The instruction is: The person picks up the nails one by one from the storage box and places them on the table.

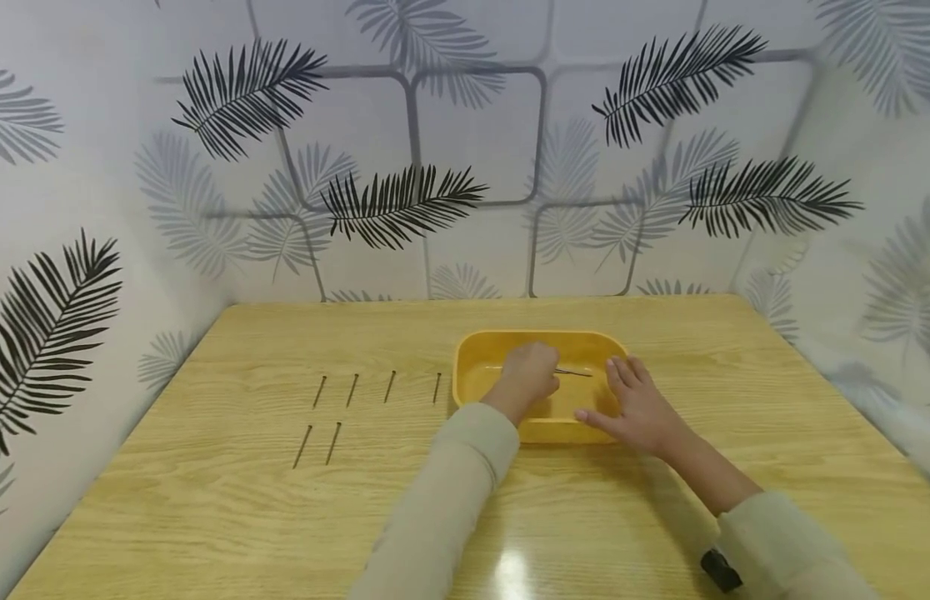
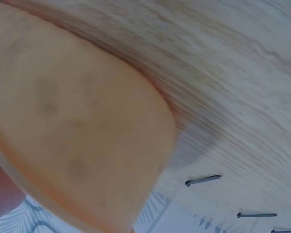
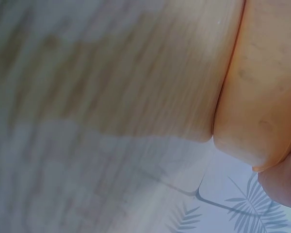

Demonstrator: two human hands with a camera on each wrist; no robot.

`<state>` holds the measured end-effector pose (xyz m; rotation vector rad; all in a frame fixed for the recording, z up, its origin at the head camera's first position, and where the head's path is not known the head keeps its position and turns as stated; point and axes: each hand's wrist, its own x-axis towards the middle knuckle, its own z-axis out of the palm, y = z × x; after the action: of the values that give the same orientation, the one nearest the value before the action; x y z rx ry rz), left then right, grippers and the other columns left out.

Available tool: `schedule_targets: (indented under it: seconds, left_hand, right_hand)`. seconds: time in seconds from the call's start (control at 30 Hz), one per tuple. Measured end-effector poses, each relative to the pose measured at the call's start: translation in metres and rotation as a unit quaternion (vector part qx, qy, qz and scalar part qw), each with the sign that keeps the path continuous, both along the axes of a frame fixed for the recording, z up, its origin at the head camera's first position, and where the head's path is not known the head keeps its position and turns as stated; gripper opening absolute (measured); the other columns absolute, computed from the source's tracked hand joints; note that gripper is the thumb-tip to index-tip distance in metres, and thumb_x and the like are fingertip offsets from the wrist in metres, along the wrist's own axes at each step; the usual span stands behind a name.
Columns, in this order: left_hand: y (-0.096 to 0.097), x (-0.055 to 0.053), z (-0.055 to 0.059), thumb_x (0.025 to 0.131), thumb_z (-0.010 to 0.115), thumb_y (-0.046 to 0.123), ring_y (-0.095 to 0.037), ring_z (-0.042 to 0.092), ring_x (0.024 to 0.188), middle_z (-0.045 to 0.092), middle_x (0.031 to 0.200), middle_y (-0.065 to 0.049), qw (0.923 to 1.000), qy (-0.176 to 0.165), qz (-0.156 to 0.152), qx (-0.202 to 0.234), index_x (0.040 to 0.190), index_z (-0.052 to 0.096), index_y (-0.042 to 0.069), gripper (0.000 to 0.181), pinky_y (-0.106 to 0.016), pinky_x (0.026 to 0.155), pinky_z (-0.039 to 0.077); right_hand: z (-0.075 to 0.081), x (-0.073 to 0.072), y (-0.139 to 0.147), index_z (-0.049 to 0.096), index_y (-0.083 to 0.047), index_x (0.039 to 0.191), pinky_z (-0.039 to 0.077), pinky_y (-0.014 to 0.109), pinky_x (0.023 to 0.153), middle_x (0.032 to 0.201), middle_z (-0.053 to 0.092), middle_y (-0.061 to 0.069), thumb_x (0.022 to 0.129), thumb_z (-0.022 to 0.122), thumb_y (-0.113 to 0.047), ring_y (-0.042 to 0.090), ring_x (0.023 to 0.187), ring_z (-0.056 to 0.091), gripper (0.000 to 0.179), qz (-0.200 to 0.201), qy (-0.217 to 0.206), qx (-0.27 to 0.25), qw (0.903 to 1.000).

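Observation:
My left hand [image 1: 531,371] reaches down into a yellow plastic tray [image 1: 495,340], its fingers curled and their tips hidden under the hand. A thin metal nail [image 1: 575,372] shows in the tray just right of those fingers; I cannot tell whether they pinch one. Spread over the tray's right end is my right hand [image 1: 636,408], with fingers at the right rim and the thumb at the front rim. The right wrist view catches part of this right hand [image 3: 281,182] against the tray's outer wall [image 3: 257,97]. The tray's side [image 2: 82,107] fills much of the left wrist view.
Left of the tray, several nails lie apart in two rows on the wooden table [image 1: 210,500]. The rightmost back nail [image 1: 437,388] is close to the tray; one front nail [image 1: 303,447] lies farther left. A patterned wall [image 1: 480,250] borders the table's far edge.

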<state>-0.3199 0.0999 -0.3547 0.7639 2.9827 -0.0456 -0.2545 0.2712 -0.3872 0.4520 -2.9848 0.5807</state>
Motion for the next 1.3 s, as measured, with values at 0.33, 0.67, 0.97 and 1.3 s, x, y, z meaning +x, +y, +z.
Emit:
schedule_targets:
  seconds: [0.33, 0.67, 0.97, 1.3]
  left_hand:
    - [0.004, 0.001, 0.003, 0.089, 0.061, 0.033, -0.011, 0.063, 0.091, 0.066, 0.102, 0.004, 0.9992, -0.023, 0.0, -0.033, 0.104, 0.066, 0.014, 0.025, -0.025, 0.078, 0.053]
    - [0.006, -0.006, 0.007, 0.093, 0.056, 0.029, -0.012, 0.062, 0.096, 0.065, 0.107, 0.003, 0.9983, -0.051, 0.002, -0.028, 0.107, 0.064, 0.014, 0.022, -0.029, 0.085, 0.052]
    - [0.01, -0.005, 0.005, 0.091, 0.057, 0.013, -0.016, 0.061, 0.098, 0.066, 0.108, 0.0, 0.9973, -0.064, -0.013, -0.035, 0.105, 0.064, 0.012, 0.016, -0.031, 0.089, 0.049]
    - [0.01, 0.0, 0.005, 0.093, 0.051, 0.006, -0.015, 0.059, 0.099, 0.064, 0.112, -0.002, 0.9939, -0.107, -0.01, -0.027, 0.109, 0.06, 0.01, 0.019, -0.027, 0.088, 0.048]
  right_hand:
    - [-0.001, 0.002, 0.0, 0.02, 0.015, 0.14, 0.014, 0.063, 0.108, 0.148, 0.018, 0.033, 0.085, 0.054, -0.056, 0.051, 0.137, 0.007, 0.095, -0.004, 0.001, 0.007, 1.0]
    - [0.003, 0.002, -0.001, 0.021, 0.015, 0.14, 0.014, 0.063, 0.108, 0.147, 0.019, 0.033, 0.086, 0.053, -0.057, 0.051, 0.137, 0.007, 0.095, -0.005, -0.003, 0.016, 0.9999]
    - [0.001, 0.003, -0.001, 0.022, 0.014, 0.14, 0.014, 0.062, 0.109, 0.147, 0.021, 0.033, 0.085, 0.053, -0.056, 0.051, 0.137, 0.007, 0.094, -0.011, -0.005, 0.016, 0.9998]
    - [0.001, 0.003, -0.001, 0.024, 0.015, 0.139, 0.015, 0.062, 0.109, 0.146, 0.023, 0.033, 0.086, 0.053, -0.056, 0.05, 0.137, 0.008, 0.093, -0.009, -0.001, 0.021, 0.9997]
